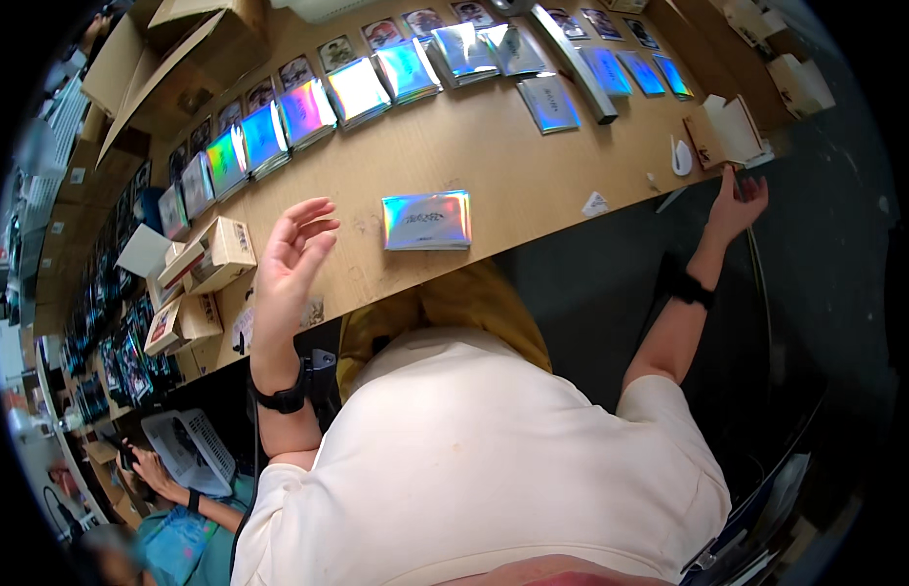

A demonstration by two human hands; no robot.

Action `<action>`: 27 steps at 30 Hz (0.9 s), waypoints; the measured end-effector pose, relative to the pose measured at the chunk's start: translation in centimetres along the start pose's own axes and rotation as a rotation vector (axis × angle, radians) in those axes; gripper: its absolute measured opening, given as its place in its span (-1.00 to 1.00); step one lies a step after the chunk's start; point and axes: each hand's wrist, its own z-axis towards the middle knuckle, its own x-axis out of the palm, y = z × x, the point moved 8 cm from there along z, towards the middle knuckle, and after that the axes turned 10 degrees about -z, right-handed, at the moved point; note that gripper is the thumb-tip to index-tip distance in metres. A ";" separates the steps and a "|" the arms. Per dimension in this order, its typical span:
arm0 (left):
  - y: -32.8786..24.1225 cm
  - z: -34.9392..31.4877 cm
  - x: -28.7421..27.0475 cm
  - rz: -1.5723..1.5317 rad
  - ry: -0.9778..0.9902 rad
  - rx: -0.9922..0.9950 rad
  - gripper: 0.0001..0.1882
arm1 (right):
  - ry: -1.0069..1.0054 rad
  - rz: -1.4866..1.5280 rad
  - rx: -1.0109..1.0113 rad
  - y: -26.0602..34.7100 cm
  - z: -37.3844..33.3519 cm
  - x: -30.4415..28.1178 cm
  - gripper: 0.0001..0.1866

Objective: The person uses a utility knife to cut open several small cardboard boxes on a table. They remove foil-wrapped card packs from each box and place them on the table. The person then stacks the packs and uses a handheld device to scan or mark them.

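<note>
My left hand point(294, 256) is raised over the near edge of the wooden table, its fingers loosely apart and nothing in them. To its right lies a stack of silver holographic card packs point(426, 222). My right hand point(739, 203) reaches to the table's right end, thumb and fingers apart. One fingertip meets the near edge of an opened small cardboard box point(720, 133); I cannot tell whether it presses on it. A white teardrop-shaped object point(680, 157) lies left of that box.
A curved row of holographic pack stacks point(309, 112) with picture cards behind spans the table. One stack point(548, 104) sits nearer, beside a long metal bar point(578, 70). Small opened boxes point(220, 256) stand left, a large carton point(186, 68) behind. A co-worker's hand point(154, 471) shows lower left.
</note>
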 end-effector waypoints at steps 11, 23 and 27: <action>-2.9 -1.1 3.4 0.508 0.034 0.281 -0.60 | 1.089 0.481 -0.798 28.8 -27.7 2.7 -0.49; -2.3 -7.5 -11.1 1.065 -0.740 0.126 -0.65 | 1.227 0.532 -0.854 31.4 -32.6 2.6 -0.67; -1.6 -6.6 -9.5 0.913 -0.588 0.184 -0.71 | 1.211 0.571 -0.902 33.3 -33.3 2.1 -0.69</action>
